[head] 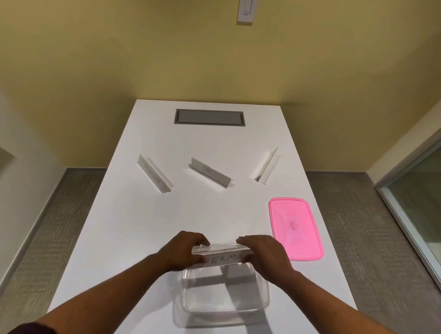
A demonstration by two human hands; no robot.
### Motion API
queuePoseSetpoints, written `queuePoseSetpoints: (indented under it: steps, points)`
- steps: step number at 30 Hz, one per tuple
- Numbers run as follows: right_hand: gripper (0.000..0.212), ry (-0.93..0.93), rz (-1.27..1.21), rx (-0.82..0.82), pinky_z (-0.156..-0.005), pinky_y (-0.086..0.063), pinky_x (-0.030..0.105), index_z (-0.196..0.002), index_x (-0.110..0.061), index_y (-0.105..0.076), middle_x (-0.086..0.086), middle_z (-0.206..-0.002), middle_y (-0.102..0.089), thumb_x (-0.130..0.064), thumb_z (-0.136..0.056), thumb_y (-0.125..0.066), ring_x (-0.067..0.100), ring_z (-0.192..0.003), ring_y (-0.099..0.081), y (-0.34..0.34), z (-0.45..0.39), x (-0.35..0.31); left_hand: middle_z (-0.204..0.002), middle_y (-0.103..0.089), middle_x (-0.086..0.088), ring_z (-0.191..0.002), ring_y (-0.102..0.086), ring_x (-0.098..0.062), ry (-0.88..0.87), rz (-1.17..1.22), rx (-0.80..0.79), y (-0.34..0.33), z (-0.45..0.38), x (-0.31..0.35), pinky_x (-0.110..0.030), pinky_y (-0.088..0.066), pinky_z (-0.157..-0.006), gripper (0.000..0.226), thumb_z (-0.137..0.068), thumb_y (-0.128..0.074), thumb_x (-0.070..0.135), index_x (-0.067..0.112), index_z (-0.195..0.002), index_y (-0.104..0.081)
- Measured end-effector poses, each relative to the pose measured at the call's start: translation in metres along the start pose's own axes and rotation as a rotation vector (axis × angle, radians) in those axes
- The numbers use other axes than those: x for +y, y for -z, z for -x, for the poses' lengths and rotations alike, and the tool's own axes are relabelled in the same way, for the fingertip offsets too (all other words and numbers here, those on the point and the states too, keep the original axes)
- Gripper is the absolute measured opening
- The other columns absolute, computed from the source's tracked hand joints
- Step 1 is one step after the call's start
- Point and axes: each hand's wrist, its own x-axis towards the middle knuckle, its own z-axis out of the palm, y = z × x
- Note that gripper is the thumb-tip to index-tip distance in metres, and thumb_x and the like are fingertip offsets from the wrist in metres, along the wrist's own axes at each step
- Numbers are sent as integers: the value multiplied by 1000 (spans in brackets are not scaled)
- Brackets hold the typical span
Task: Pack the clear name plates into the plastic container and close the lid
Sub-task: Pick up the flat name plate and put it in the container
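A clear name plate [221,255] with dark lettering is held at both ends, over the far rim of the clear plastic container [223,309]. My left hand [182,250] grips its left end and my right hand [265,256] grips its right end. The container stands open on the white table near the front edge. Its pink lid [296,228] lies flat to the right. Three more clear name plates rest farther back: one at the left [155,174], one in the middle [210,172], one at the right [266,166].
The white table [136,234] is narrow, with carpeted floor on both sides. A grey cable hatch [209,117] is set into its far end, by the yellow wall. A glass partition [425,202] stands at the right.
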Motion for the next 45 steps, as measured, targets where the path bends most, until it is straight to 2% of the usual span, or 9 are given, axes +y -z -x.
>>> queuePoseSetpoints:
  steps: [4, 10, 15, 20, 22, 25, 29, 33, 45]
  points:
    - [50, -48, 75, -202, -98, -51, 33, -134, -34, -63, -8, -133, -69, -38, -84, -74, 21, -123, -64, -15, 6, 5, -124, -66, 6, -117, -56, -13, -26, -111, -13, -21, 6, -7, -30, -46, -100, 43, -83, -71, 47, 29, -122, -65]
    - [45, -52, 204, -376, -92, -53, 37, -129, -30, -62, -3, -126, -72, -43, -86, -71, 28, -116, -65, -30, 2, 8, -134, -62, 5, -127, -51, -18, 4, -211, -9, -49, 5, -11, -29, -39, -107, 44, -91, -63, 42, 28, -132, -59]
    - [21, -60, 288, -443, -71, -46, 35, -104, -20, -65, 5, -104, -73, -26, -85, -71, 33, -97, -69, -47, -4, -3, -136, -58, -2, -127, -52, -23, 41, -294, -60, -66, 0, -17, -32, -42, -103, 42, -95, -57, 31, 24, -136, -54]
    - [18, -101, 339, -515, -67, -45, 36, -99, -13, -65, 10, -100, -72, -3, -84, -64, 35, -92, -70, -60, -5, -5, -121, -63, -10, -111, -59, -29, 83, -391, -107, -77, -8, -9, -40, -48, -85, 23, -94, -48, 20, 15, -115, -55]
    - [21, -109, 326, -516, -69, -49, 38, -99, -12, -66, 11, -101, -71, 1, -84, -59, 36, -92, -70, -65, -4, -7, -118, -63, -11, -108, -60, -31, 98, -399, -106, -80, -8, -6, -40, -48, -83, 18, -93, -46, 18, 14, -109, -55]
    - [25, -114, 298, -495, -69, -50, 38, -99, -10, -64, 12, -103, -70, 5, -83, -54, 37, -95, -68, -71, -2, -6, -121, -63, -8, -112, -60, -29, 118, -399, -82, -83, -10, -6, -39, -48, -87, 21, -96, -45, 17, 15, -113, -56]
    - [25, -105, 278, -466, -68, -46, 38, -103, -10, -62, 13, -106, -68, 3, -85, -51, 37, -98, -66, -76, -2, -4, -121, -63, -7, -112, -60, -26, 126, -376, -44, -84, -11, -6, -36, -47, -89, 24, -98, -43, 14, 16, -118, -56]
    - [27, -98, 261, -444, -75, -52, 42, -110, -11, -59, 12, -111, -66, 1, -88, -47, 36, -103, -64, -79, -3, -2, -119, -63, -7, -110, -61, -25, 126, -366, -21, -85, -12, -5, -33, -46, -87, 24, -98, -41, 16, 16, -117, -56]
    - [31, -102, 286, -426, -83, -54, 44, -121, -12, -58, 10, -120, -64, -5, -92, -50, 32, -110, -61, -83, -1, 0, -123, -62, -8, -113, -62, -28, 122, -454, -28, -91, -15, -7, -39, -50, -90, 28, -97, -44, 10, 14, -123, -53]
